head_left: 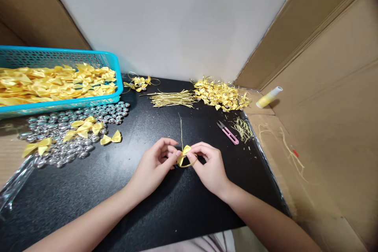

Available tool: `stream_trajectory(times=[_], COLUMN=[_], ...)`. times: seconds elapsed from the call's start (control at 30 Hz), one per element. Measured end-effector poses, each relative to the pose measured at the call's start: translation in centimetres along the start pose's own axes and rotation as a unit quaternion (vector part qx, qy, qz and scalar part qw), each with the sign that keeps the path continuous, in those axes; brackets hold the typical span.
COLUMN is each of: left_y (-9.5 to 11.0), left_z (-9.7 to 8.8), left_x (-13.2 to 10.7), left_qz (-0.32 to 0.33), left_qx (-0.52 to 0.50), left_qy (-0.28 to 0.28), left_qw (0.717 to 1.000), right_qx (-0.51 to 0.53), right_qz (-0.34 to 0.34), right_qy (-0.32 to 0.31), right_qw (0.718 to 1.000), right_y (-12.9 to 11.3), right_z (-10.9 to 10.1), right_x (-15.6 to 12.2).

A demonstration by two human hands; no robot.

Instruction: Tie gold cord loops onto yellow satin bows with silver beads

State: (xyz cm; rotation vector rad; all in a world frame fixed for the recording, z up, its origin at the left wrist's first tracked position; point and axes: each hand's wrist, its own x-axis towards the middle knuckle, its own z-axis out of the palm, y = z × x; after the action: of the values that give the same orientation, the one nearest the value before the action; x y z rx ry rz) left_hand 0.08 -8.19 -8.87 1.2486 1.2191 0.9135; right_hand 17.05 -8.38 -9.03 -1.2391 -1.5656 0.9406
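Observation:
Between my two hands is a small yellow ribbon bow (186,150), held just above the black tabletop. My left hand (161,158) pinches it from the left with thumb and fingers. From the other side my right hand (209,161) grips the bow and a thin gold cord (186,166), which loops below it. A loose end of cord sticks up past the bow toward the back. Whether a bead sits at the knot is hidden by the fingertips. Pink thread snips (228,133) lie to the right of my right hand.
A turquoise basket (119,73) full of yellow bows stands at the left, with silver beads (73,153) and several loose bows before it. Cut gold cords (173,98), finished bows (220,93), cord scraps (243,129) and a small tube (269,97) lie farther back and right. Cardboard walls flank the table.

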Motion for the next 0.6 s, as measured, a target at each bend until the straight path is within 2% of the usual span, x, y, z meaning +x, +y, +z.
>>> stream_trajectory(times=[0.13,0.37,0.53,0.6], left_y=[0.23,0.14,0.03,0.10], left_z=[0.18,0.05,0.14,0.18], left_x=[0.17,0.00,-0.16,-0.14], left_qz=[-0.051,-0.013,-0.014,-0.012], left_qx=[-0.042,-0.001,-0.006,-0.012], left_qy=[-0.038,0.006,-0.014,-0.016], left_qw=[0.997,1.000,1.000,1.000], right_qx=[-0.012,-0.081,-0.040,-0.040], right_qz=[-0.014,-0.100,-0.042,-0.041], right_qy=[0.015,0.059,0.026,0.027], right_qw=[1.000,0.990,0.998,0.998], right_y=[-0.06,-0.50,-0.37,-0.35], right_z=[0.07,-0.45,-0.35,-0.29], right_x=[-0.13,-0.30,-0.14,-0.06])
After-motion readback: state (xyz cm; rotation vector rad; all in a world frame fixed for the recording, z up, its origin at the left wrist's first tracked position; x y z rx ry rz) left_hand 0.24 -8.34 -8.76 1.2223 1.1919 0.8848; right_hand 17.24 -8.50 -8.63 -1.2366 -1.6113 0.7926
